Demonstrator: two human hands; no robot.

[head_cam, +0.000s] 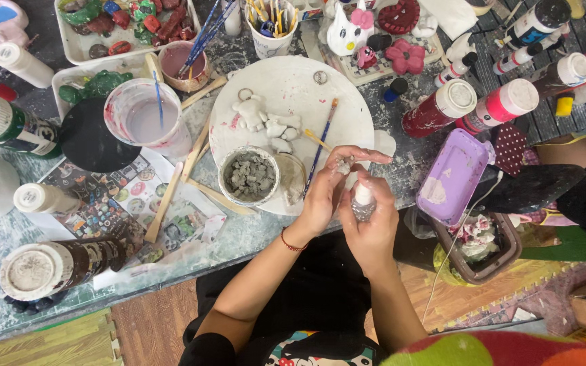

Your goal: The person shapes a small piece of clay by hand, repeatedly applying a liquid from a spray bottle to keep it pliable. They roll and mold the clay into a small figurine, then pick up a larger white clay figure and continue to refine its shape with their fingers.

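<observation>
My left hand [334, 186] pinches a small grey lump of clay [344, 165] between thumb and fingers, just off the edge of a round white plate [293, 88]. My right hand [373, 217] is wrapped around a small clear spray bottle [363, 200] with a white top, held right under the lump. On the plate lie several white unpainted clay figures [269, 125], a blue-handled brush [321, 142] and a small cup of grey clay pieces [249, 176].
A cup of cloudy water [145, 118] with a brush stands left of the plate. Paint bottles [473, 105] crowd the right, a lilac tray [452, 176] lies beside my hands, and trays of painted figures [127, 20] sit at the back.
</observation>
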